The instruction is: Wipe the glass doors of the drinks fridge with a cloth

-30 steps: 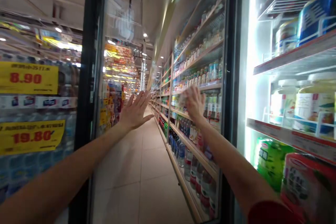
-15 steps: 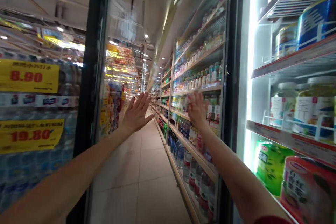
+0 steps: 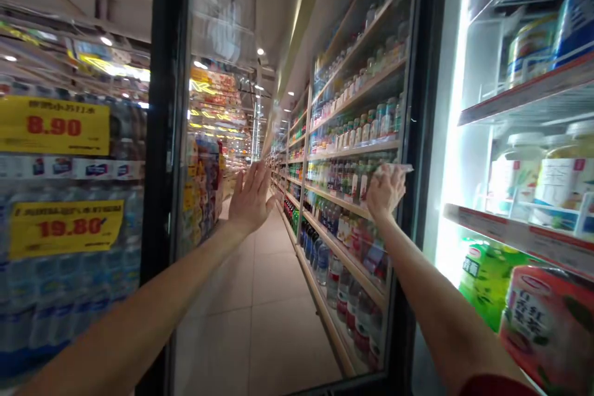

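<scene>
A glass door (image 3: 288,334) in a black frame stands in front of me, with the store aisle visible in or through its pane. My left hand (image 3: 250,198) lies flat against the middle of the glass, fingers stretched upward and holding nothing. Toward the pane's right edge, my right hand (image 3: 385,192) presses a thin whitish wipe (image 3: 403,167) to the glass. Only an edge of the wipe shows past the curled fingers; the rest is hidden under them.
At right, lit cooler shelves (image 3: 515,229) hold bottles (image 3: 513,173), a green pack (image 3: 487,278) and a red pack (image 3: 547,322). Shrink-wrapped water bottles (image 3: 69,297) with a yellow price sign (image 3: 65,229) stand at left. The black door frame (image 3: 164,136) rises between them.
My right hand has slid with the wipe rightward across the glass toward the frame. My left hand has shifted slightly right in view, still flat. The camera view has moved a little.
</scene>
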A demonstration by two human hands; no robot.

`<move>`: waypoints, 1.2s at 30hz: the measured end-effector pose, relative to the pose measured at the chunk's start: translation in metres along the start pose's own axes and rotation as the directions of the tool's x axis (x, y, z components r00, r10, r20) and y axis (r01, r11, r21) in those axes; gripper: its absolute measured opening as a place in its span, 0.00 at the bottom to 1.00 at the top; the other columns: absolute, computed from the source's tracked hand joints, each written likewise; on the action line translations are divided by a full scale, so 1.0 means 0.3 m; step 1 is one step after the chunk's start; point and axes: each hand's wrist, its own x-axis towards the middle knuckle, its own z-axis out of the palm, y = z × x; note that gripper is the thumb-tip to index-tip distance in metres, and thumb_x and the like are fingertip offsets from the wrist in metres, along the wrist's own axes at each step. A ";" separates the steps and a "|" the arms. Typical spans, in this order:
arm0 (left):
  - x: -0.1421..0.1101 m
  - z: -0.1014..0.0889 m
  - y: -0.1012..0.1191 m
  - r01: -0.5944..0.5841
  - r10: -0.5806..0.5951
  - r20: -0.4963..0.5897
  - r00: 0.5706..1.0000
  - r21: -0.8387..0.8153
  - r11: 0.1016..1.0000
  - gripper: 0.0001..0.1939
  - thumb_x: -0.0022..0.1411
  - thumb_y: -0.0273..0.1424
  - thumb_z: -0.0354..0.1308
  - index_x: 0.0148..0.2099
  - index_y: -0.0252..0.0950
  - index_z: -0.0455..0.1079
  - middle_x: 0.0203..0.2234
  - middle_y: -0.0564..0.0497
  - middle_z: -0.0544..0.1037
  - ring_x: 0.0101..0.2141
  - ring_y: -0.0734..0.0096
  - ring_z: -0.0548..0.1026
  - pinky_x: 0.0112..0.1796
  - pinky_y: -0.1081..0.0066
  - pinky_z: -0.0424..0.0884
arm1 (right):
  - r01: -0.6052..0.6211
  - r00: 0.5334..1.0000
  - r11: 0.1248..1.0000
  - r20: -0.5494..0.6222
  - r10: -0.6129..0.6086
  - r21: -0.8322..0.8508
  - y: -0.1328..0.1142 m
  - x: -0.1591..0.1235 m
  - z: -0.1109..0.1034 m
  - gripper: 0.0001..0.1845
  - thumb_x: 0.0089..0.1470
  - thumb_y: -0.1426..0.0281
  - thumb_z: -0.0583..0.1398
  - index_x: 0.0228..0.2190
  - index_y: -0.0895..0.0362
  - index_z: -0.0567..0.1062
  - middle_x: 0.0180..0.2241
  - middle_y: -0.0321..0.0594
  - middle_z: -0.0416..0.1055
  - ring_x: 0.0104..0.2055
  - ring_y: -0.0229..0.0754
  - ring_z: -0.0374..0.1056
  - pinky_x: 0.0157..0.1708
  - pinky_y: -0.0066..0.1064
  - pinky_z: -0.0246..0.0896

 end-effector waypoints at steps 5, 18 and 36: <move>-0.046 0.018 0.053 -0.022 0.022 0.002 1.000 -0.028 0.999 0.35 0.62 0.39 0.45 0.65 0.32 0.36 0.62 0.41 0.48 0.62 0.60 0.41 0.59 0.53 0.39 | 0.174 0.984 0.983 0.022 -0.176 0.064 -0.077 -0.159 0.023 0.24 0.55 0.67 0.48 0.53 0.57 0.65 0.60 0.48 0.51 0.64 0.52 0.37 0.58 0.50 0.43; -0.246 0.037 0.108 -0.038 0.042 0.084 0.996 -0.053 0.998 0.36 0.62 0.39 0.47 0.65 0.32 0.37 0.61 0.40 0.49 0.62 0.60 0.42 0.59 0.53 0.39 | 0.312 0.947 0.946 0.049 -0.317 0.089 -0.040 -0.439 0.023 0.25 0.55 0.69 0.48 0.54 0.55 0.63 0.61 0.45 0.50 0.65 0.51 0.34 0.58 0.50 0.44; -0.429 0.033 0.151 0.007 0.003 0.169 0.986 -0.057 0.998 0.34 0.62 0.36 0.47 0.65 0.33 0.39 0.61 0.41 0.50 0.62 0.59 0.43 0.59 0.54 0.41 | 0.308 0.926 0.945 0.197 -0.323 0.107 0.016 -0.602 -0.032 0.25 0.55 0.70 0.49 0.55 0.50 0.60 0.60 0.42 0.52 0.65 0.49 0.37 0.59 0.55 0.37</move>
